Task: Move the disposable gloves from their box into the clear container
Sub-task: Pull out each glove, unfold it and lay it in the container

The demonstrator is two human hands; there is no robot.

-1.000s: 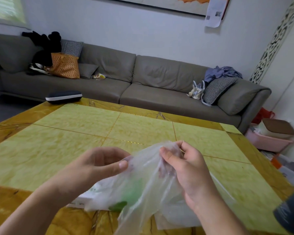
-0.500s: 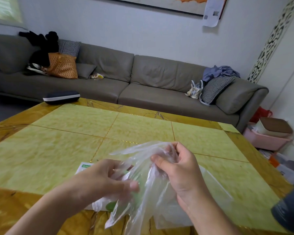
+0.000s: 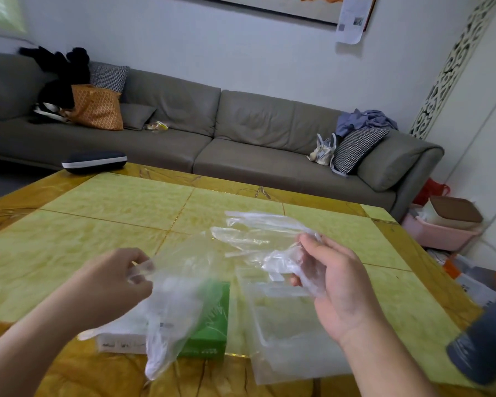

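Note:
Above the yellow-green table (image 3: 103,224) my two hands hold thin clear disposable gloves apart. My left hand (image 3: 112,279) pinches one glove (image 3: 172,308), which hangs down in front of the green and white glove box (image 3: 209,325). My right hand (image 3: 330,279) grips a second crumpled glove (image 3: 258,233) that sticks out to the left. A clear flat bag (image 3: 287,333) lies on the table below my right hand, just right of the box.
A dark zipped case (image 3: 95,161) sits at the table's far left edge. A grey sofa (image 3: 241,138) with bags and cushions runs behind the table. A dark cylinder (image 3: 484,339) stands at the right edge, and a pink bin (image 3: 438,230) sits on the floor.
My hands were together on one bunch of clear plastic. They have pulled apart sideways, each holding a separate glove, and the box and bag underneath now show.

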